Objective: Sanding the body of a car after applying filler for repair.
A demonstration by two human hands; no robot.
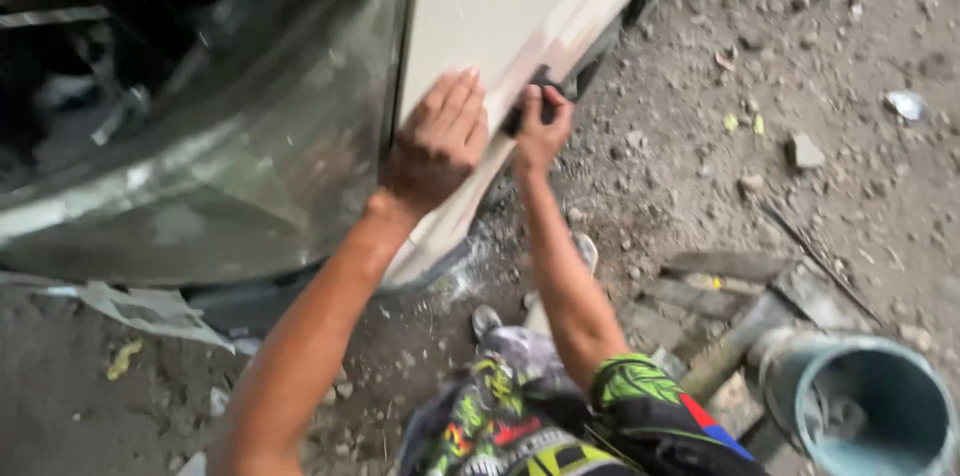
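My left hand (437, 141) lies flat, fingers together, on the lower edge of a cream white car body panel (500, 6). Just to its right, my right hand (541, 126) is closed around a small dark block (530, 101) pressed against the same panel edge. A patch of the panel above the block looks dull and rubbed. Left of the cream panel is a bare grey metal panel (260, 166). My colourful patterned sleeve and knee (560, 416) show at the bottom.
The ground (780, 86) is grey dirt with loose stones and scraps. A teal bucket (865, 411) holding water stands at the lower right, beside flat wooden pieces (720, 286). Torn paper (150, 311) lies under the grey panel. A dark open interior (90, 36) fills the upper left.
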